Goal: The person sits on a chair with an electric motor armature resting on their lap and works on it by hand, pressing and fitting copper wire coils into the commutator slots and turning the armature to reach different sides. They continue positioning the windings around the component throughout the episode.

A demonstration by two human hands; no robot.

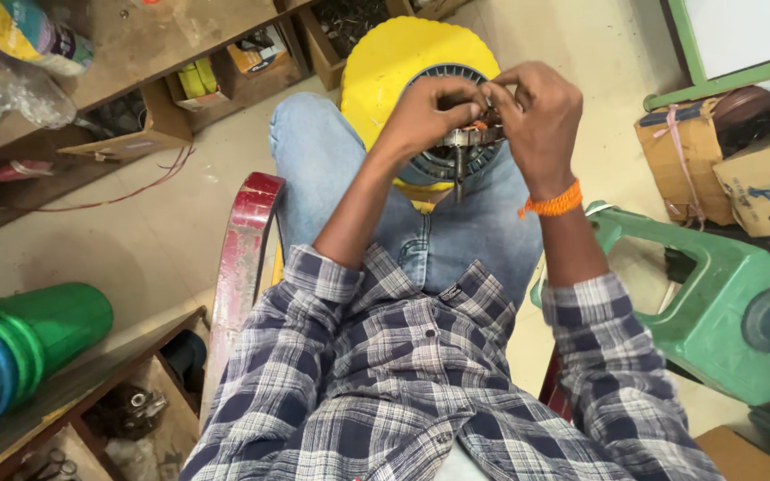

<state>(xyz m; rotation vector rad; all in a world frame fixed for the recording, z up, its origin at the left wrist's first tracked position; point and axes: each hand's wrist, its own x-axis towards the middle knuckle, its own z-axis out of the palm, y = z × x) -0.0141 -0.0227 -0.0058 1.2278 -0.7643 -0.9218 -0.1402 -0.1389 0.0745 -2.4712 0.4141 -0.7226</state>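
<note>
Both hands, left hand (425, 116) and right hand (536, 116), pinched fingers onto the motor stator (456, 147) above the yellow stool (385, 62); probably heavy, rigid; windings fragile, so grip its metal rim.

The motor part (458, 142) I grip with my left hand (425, 111) and right hand (536, 116) is bare metal, dull grey, with ribbed edges; orange wire shows at its top. The stool (385, 62) under it is glossy yellow plastic. My jeans (323, 160) are matt blue denim, my shirt (403, 374) soft checked cloth. The wristband (552, 203) is orange thread. The chair arm (242, 258) is red-painted, chipped and worn. The green stool (706, 303) is smooth plastic. The shelves (135, 36) are rough, unfinished wood. The boxes (741, 169) are matt cardboard. The floor (135, 249) is smooth and dusty.
</note>
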